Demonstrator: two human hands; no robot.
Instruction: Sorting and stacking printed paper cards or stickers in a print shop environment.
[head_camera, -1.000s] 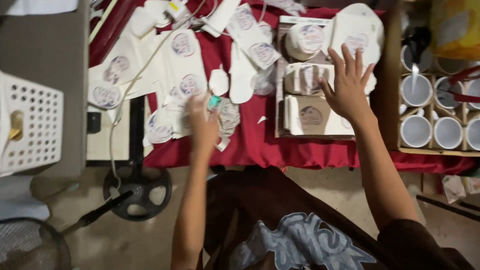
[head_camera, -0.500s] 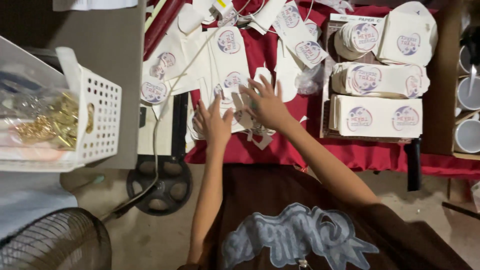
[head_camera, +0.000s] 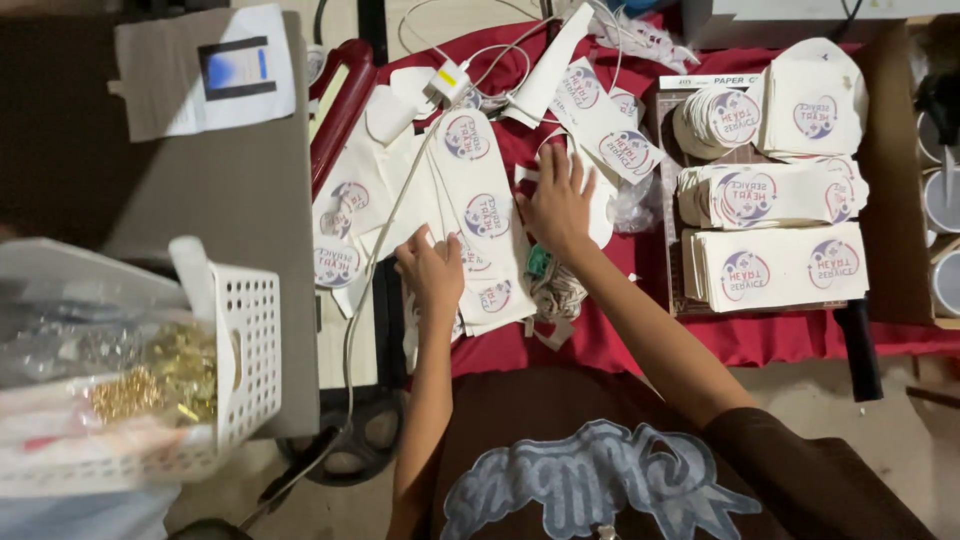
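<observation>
My left hand (head_camera: 432, 270) rests with curled fingers on a long white paper strip (head_camera: 480, 205) printed with round red-and-blue emblems. It seems to pinch the strip's edge. My right hand (head_camera: 558, 200) lies flat with fingers spread on more loose white printed sheets on the red cloth (head_camera: 620, 345). A small teal object (head_camera: 538, 262) lies just below my right hand, beside a crumpled bundle of string (head_camera: 557, 292).
Stacks of printed white sheets (head_camera: 780, 265) and round cut-outs (head_camera: 722, 118) sit on a board at the right. A white plastic basket (head_camera: 235, 350) with gold bits in bags stands at the left. A white cable (head_camera: 385, 225) crosses the sheets. A grey tabletop (head_camera: 200, 190) is far left.
My view has swung left. My right hand moved from the stacks at the right to the loose sheets in the middle. My left hand stayed on the strips.
</observation>
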